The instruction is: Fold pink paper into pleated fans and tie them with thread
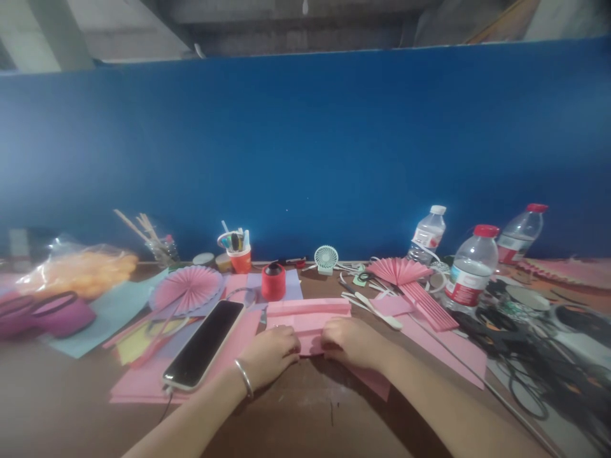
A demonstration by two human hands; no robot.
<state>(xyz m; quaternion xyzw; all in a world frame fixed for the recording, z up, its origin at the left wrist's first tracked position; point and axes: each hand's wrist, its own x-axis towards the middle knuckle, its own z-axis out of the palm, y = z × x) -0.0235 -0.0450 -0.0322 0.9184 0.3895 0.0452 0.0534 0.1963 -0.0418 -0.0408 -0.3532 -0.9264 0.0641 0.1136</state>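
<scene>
A pink sheet of paper (308, 310) with several crosswise pleats lies on the table in front of me. My left hand (270, 354) has its curled fingers on the sheet's near left edge; a silver bangle is round that wrist. At the near right edge, my right hand (354, 341) grips the sheet with bent fingers. The fingertips of both hands are partly hidden against the paper. Just beyond the sheet stands a red spool-like object (273, 284) with a dark top. Left of my left hand lies a smartphone (205, 345), its screen dark.
A round pink paper fan (187, 290) lies at left, near a bag of orange things (81, 270). Behind are a red cup of pens (239, 259) and a small fan (326, 258). Folded pink paper (401, 270), bottles (472, 266) and tangled black cables (510, 343) crowd the right.
</scene>
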